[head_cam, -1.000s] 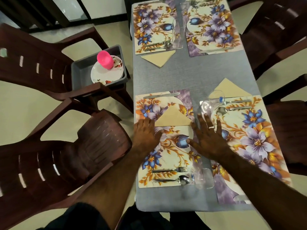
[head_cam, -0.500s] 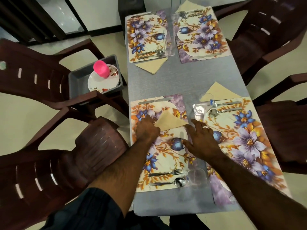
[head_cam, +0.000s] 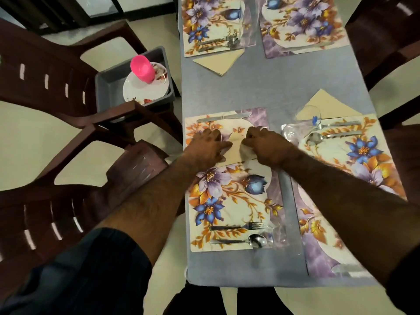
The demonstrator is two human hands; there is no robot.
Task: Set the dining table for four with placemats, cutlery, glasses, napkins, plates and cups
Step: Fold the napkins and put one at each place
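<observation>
Down the middle of the frame runs a narrow table (head_cam: 268, 87) under a grey-blue cloth, on a pale tiled floor with dark brown plastic chairs (head_cam: 45, 71) along both sides. Four floral placemats lie on it, two at the top edge and two lower down. On the lower-left placemat (head_cam: 227, 205) a knife (head_cam: 223, 118) lies along the far edge, and a fork (head_cam: 236, 226) and spoon (head_cam: 241, 241) lie near the close edge beside a clear glass (head_cam: 278, 234). On the lower-right placemat (head_cam: 354, 160) are cutlery, a tipped clear glass (head_cam: 304, 117) and, just beyond it, a folded beige napkin (head_cam: 327, 105). Another beige napkin (head_cam: 219, 62) lies below the upper-left placemat. At upper left a grey tub (head_cam: 113, 87) sits on a chair seat, holding a white plate (head_cam: 141, 92) with a pink cup (head_cam: 142, 68) on it.

Both forearms reach in from the bottom. The left hand (head_cam: 208, 146) and right hand (head_cam: 267, 147) sit close together, knuckles up and fingers curled, each gripping a side of the beige napkin (head_cam: 236, 148) on the far half of the lower-left placemat.
</observation>
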